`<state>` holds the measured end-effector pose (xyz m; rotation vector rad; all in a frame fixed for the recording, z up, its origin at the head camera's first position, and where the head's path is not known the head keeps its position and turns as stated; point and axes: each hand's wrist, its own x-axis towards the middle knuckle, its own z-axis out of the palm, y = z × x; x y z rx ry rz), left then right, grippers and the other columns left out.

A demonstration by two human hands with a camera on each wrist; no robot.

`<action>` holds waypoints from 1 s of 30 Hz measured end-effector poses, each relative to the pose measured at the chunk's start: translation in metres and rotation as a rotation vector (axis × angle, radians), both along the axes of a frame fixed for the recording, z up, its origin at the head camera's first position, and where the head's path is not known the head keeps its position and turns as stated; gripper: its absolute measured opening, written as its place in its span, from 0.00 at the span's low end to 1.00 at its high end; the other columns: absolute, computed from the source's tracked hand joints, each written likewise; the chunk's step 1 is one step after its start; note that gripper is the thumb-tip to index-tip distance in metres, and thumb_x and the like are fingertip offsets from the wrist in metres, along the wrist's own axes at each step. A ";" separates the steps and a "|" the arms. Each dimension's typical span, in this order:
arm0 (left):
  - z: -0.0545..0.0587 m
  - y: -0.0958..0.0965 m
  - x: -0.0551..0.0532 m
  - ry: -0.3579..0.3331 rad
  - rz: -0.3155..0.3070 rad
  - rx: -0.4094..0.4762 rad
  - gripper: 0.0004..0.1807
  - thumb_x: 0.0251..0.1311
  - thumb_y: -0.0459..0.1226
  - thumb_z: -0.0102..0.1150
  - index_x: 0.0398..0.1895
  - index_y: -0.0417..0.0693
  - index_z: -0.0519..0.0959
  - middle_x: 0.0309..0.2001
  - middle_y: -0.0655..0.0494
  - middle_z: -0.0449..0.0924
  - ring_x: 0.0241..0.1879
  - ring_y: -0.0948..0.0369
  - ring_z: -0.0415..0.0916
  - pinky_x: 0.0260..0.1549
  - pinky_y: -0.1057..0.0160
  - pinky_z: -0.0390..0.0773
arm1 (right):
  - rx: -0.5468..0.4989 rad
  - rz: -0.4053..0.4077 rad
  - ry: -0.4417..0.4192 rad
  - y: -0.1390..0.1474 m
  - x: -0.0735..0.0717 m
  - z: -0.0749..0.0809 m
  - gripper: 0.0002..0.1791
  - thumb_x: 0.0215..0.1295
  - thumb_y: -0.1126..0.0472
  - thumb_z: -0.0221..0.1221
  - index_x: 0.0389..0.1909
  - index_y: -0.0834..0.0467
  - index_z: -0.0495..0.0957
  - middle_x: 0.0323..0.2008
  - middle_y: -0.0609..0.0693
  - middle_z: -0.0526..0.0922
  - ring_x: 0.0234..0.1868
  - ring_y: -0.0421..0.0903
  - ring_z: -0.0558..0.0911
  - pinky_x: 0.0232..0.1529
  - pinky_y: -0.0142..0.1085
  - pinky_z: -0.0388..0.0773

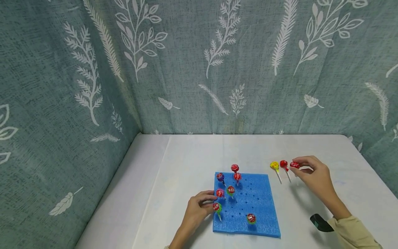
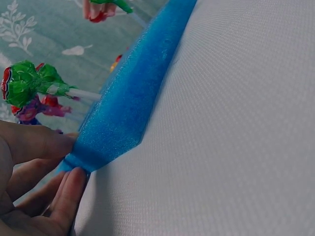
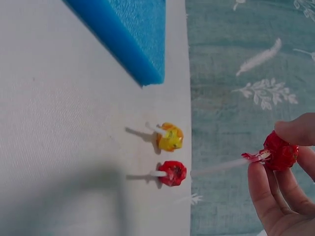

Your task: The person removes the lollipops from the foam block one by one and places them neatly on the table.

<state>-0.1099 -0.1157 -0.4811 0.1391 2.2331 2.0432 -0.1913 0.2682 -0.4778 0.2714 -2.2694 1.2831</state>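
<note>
My right hand (image 1: 315, 174) pinches a red-wrapped lollipop (image 3: 280, 151) by its candy head, the white stick pointing away from the palm. Just left of that hand in the head view, a yellow lollipop (image 1: 274, 165) and another red lollipop (image 1: 283, 164) lie on the table. A blue foam board (image 1: 261, 197) with rows of small holes lies in front of me. Several lollipops stand in it, including a green one (image 2: 29, 83) near its left edge. With curled fingers and thumb, my left hand (image 1: 199, 205) holds the board's left edge.
The white table (image 1: 174, 166) runs back to a green curtain (image 1: 186, 69) with white leaf prints, and another curtain side hangs at the left. A dark band (image 1: 321, 223) sits at my right wrist beside a beige sleeve (image 1: 354, 231).
</note>
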 end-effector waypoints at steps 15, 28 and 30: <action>-0.001 0.000 -0.001 0.012 -0.010 0.018 0.16 0.43 0.17 0.62 0.40 0.25 0.80 0.55 0.34 0.72 0.48 0.43 0.77 0.42 0.68 0.79 | 0.136 -0.148 -0.036 0.041 -0.042 -0.059 0.16 0.53 0.50 0.68 0.42 0.48 0.82 0.39 0.41 0.76 0.37 0.31 0.75 0.33 0.16 0.72; -0.032 -0.003 -0.010 0.021 -0.003 0.032 0.18 0.43 0.18 0.63 0.41 0.32 0.82 0.56 0.40 0.73 0.49 0.49 0.78 0.42 0.67 0.80 | 0.190 -0.189 -0.148 0.042 -0.048 -0.056 0.21 0.55 0.42 0.64 0.43 0.53 0.81 0.42 0.48 0.78 0.39 0.40 0.74 0.33 0.15 0.68; -0.032 -0.003 -0.009 0.030 -0.002 0.022 0.17 0.43 0.18 0.63 0.41 0.32 0.82 0.55 0.40 0.74 0.48 0.50 0.79 0.42 0.66 0.80 | 0.198 -0.198 -0.168 0.042 -0.050 -0.057 0.22 0.56 0.43 0.63 0.44 0.55 0.81 0.42 0.50 0.78 0.40 0.44 0.75 0.34 0.18 0.68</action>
